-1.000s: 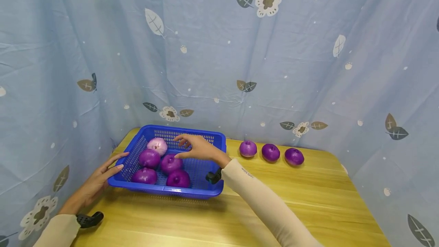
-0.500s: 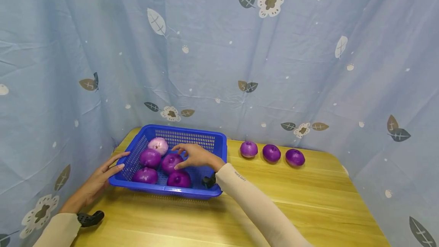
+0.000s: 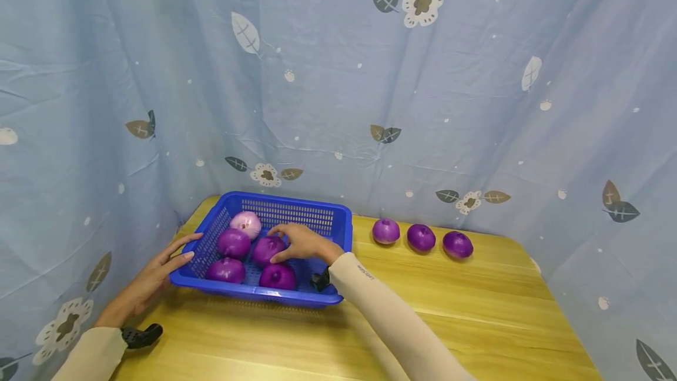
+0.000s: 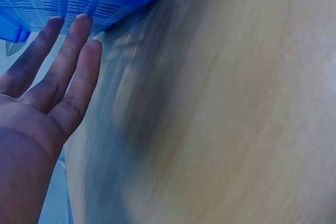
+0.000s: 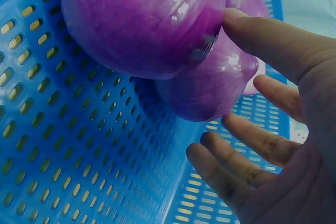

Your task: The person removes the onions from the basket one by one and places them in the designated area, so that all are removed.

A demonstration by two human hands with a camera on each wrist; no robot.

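Note:
In the head view, a blue plastic basket with slotted walls stands on the table's left side, holding several purple onions. My right hand reaches into it, thumb and fingers curved round the sides of a purple onion. In the right wrist view, fingertips meet that onion, while a darker onion is close to the camera. My left hand rests at the basket's left rim. The left wrist view shows its fairly straight fingers against the outer wall.
A pale pink onion sits in the basket's back left corner. Three purple onions, the middle one among them, stand in a row at the table's back right. A blue patterned curtain hangs behind the wooden table.
My right hand has lowered into the basket, and its thumb and fingers have come in round the middle onion. The left hand stays at the rim.

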